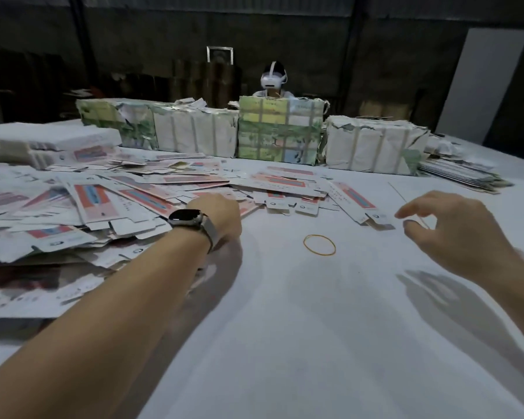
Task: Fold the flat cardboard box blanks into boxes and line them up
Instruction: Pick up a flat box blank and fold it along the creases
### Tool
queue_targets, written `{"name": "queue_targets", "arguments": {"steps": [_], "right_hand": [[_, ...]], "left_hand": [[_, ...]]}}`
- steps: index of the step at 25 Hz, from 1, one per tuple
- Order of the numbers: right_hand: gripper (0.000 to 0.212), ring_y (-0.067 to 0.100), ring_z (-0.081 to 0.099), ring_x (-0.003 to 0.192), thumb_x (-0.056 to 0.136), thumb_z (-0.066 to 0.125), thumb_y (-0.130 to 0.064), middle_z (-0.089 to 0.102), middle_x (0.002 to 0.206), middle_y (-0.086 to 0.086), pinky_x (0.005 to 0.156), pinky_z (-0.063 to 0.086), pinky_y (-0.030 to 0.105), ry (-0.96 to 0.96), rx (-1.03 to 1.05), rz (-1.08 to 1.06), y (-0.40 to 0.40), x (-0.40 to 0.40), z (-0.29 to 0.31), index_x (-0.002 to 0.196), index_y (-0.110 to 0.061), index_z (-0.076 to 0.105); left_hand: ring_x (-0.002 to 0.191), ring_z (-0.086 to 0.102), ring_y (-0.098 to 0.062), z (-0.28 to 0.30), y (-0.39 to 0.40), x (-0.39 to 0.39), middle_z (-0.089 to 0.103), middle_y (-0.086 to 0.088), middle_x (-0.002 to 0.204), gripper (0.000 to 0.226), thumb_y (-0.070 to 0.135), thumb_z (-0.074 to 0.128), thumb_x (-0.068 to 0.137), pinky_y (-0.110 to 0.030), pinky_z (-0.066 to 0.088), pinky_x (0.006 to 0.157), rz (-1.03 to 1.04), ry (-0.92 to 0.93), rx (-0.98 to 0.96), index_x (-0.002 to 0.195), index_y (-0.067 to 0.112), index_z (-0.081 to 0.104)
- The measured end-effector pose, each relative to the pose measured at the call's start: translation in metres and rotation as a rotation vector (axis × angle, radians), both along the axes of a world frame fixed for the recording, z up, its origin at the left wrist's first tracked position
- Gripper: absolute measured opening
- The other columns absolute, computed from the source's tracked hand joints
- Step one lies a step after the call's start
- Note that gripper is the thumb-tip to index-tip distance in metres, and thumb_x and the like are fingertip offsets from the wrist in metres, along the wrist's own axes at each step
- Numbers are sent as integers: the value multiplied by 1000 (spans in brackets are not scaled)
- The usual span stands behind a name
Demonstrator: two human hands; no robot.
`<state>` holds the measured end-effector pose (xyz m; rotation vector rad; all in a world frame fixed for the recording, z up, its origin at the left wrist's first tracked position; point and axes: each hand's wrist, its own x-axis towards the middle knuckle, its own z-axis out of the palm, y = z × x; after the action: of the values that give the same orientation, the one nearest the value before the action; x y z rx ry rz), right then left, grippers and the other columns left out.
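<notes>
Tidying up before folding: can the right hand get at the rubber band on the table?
Probably yes: the rubber band lies alone on bare table, and the right hand hovers beside it with nothing between.

Flat blanks (109, 204), white with pink-and-blue print, are heaped loosely across the table's left and centre. None is seen folded.

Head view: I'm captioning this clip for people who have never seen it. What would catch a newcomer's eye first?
The sprawling heap of flat box blanks covering the left half of the white table, where the left hand with its wristwatch reaches in. Next, the yellow rubber band lying alone between the hands, and the wall of strapped bundles along the far edge.
</notes>
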<state>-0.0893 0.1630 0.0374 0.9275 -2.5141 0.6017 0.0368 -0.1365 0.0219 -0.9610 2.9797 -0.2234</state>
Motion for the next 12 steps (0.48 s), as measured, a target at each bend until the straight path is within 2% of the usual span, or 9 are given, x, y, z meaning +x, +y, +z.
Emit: {"name": "queue_targets", "arguments": {"steps": [1, 2, 3, 6, 8, 10, 11, 12], "right_hand": [[19, 29, 58, 101, 84, 68, -14, 66, 99, -3, 88, 47, 46, 1, 4, 9, -1, 0, -1, 91, -31, 73], [18, 29, 59, 99, 84, 68, -14, 66, 98, -3, 87, 47, 45, 4, 5, 16, -2, 1, -2, 90, -31, 73], [18, 28, 59, 98, 84, 67, -15, 65, 96, -5, 85, 47, 44, 10, 3, 22, -3, 2, -2, 89, -31, 73], [16, 26, 59, 93, 84, 67, -17, 67, 96, -6, 83, 48, 43, 19, -19, 34, -5, 6, -2, 86, -32, 72], [16, 26, 59, 92, 84, 67, -17, 68, 96, -5, 83, 48, 44, 25, -38, 37, -4, 6, -2, 87, -32, 72], [17, 25, 60, 91, 83, 68, -14, 70, 97, -3, 83, 49, 44, 44, -94, 54, -6, 8, -2, 93, -27, 74], [20, 23, 61, 90, 83, 70, -12, 70, 97, -3, 84, 50, 44, 41, -153, 97, -8, 11, -1, 98, -25, 74], [27, 20, 62, 90, 82, 72, -11, 69, 97, -4, 84, 51, 44, 13, -230, 170, -11, 16, 1, 105, -24, 72]], "left_hand": [[72, 51, -27, 4, 2, 3, 58, -10, 86, 5, 8, 61, 80, -32, 40, 66, -5, -17, 16, 82, 8, 56], [69, 49, -27, 8, 5, 5, 51, -7, 78, 10, 4, 61, 79, -33, 40, 65, -8, -14, 27, 76, 8, 52], [74, 51, -29, 12, 10, 7, 49, -7, 77, 6, 3, 60, 81, -34, 41, 66, -19, -8, 20, 80, 8, 56], [100, 58, -35, 23, 20, 13, 62, -14, 111, 28, 2, 50, 92, -36, 41, 73, -16, 44, -79, 116, 6, 63], [100, 56, -36, 39, 34, 19, 61, -15, 110, 27, -1, 47, 93, -38, 39, 75, -46, 79, -113, 114, 6, 63], [80, 53, -32, 62, 58, 24, 52, -9, 85, 15, -3, 48, 91, -38, 37, 71, -106, 165, -148, 89, 10, 54], [69, 48, -29, 75, 74, 27, 46, -7, 77, 16, -4, 49, 90, -37, 36, 65, -161, 253, -191, 84, 10, 51], [64, 47, -29, 84, 88, 30, 46, -6, 74, 16, -5, 50, 89, -36, 37, 60, -234, 372, -235, 86, 11, 55]]}}
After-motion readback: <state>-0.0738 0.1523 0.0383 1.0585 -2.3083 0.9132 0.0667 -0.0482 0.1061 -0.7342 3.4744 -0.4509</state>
